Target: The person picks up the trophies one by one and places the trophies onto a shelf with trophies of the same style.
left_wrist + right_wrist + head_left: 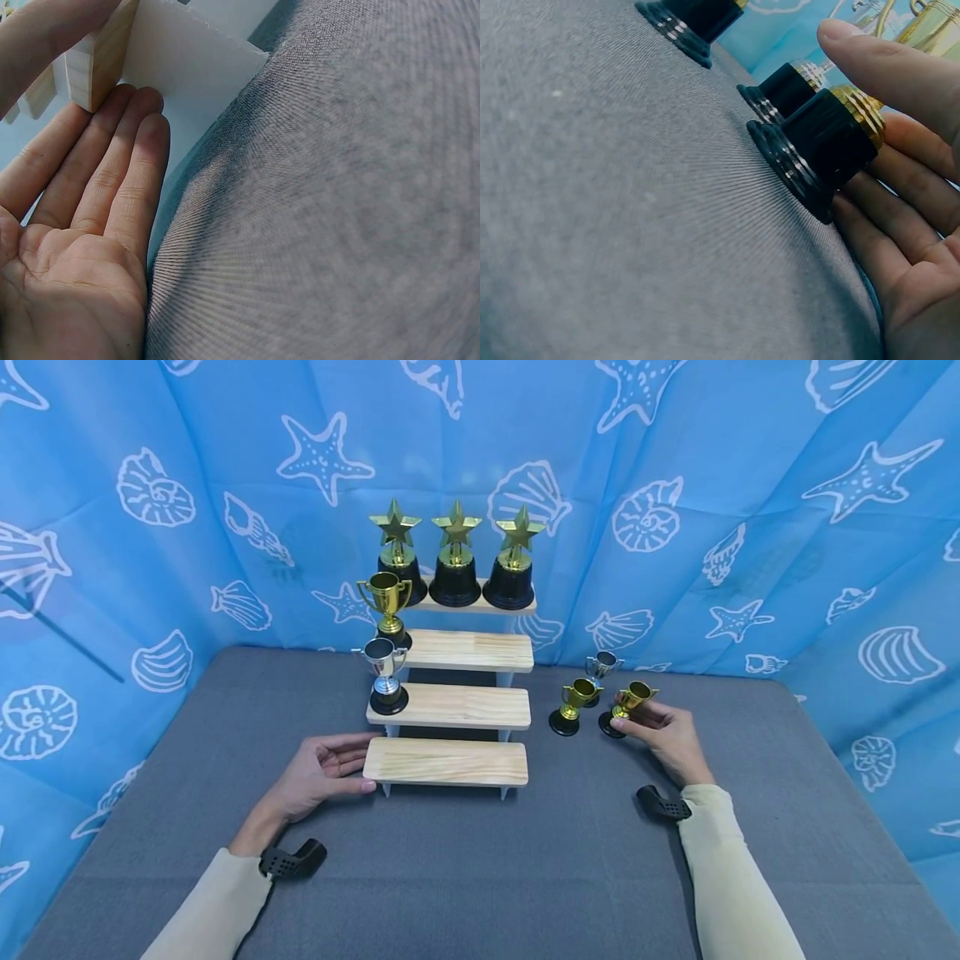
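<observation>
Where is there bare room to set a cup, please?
Free: the bottom step; both middle steps, right of their cups; the table between the sleeves. Crowded: the top step, holding three star trophies, and the three cups by the right hand.

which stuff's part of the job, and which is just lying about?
In use, apparently:
tiered stand, at left hand
gold cup, at right hand
other cups
star trophies

Just there:
shell-print backdrop
grey cloth
wrist cameras

The stepped treads [446,762] are smooth, grained wood; at three o'clock from them, gold cups [635,696] look shiny and metallic on glossy black bases [817,142]. The worktop [450,877] is matt, woven cloth.
</observation>
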A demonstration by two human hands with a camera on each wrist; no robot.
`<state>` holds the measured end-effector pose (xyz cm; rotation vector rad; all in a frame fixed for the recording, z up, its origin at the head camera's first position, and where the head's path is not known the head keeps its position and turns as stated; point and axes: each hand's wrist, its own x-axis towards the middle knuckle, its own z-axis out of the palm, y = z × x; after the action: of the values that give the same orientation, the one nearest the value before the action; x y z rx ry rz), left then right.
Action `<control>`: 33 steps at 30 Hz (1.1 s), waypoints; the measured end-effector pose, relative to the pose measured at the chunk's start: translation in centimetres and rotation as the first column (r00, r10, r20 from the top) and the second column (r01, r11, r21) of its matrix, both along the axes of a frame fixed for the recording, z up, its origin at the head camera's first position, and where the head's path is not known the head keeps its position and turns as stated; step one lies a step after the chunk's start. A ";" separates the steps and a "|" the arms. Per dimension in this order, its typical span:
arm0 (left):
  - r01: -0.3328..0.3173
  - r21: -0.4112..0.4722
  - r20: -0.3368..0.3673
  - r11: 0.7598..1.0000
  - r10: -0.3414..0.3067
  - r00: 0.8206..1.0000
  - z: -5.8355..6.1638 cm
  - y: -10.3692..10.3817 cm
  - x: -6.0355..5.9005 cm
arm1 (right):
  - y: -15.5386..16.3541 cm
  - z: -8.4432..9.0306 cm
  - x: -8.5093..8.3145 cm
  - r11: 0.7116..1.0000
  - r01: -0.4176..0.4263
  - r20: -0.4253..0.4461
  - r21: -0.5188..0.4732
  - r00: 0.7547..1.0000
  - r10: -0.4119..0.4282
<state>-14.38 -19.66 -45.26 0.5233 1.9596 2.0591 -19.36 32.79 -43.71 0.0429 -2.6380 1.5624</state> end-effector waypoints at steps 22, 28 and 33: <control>0.002 -0.003 -0.003 1.000 -0.002 1.000 0.1 0.0 0.0 | -0.2 0.0 -0.1 0.991 -0.009 -0.004 0.135 1.000 0.009; 0.000 -0.009 0.001 1.000 0.000 1.000 0.1 0.0 0.0 | -0.3 -0.1 -0.2 0.990 -0.001 -0.006 0.143 1.000 0.002; -0.002 -0.008 0.001 1.000 0.002 1.000 0.1 0.0 0.0 | -0.3 -0.1 -0.2 0.992 -0.001 -0.011 0.125 1.000 0.003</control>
<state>-14.38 -19.66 -45.18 0.5194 1.9677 2.0516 -19.59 32.45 -43.77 0.0615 -2.7243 1.3916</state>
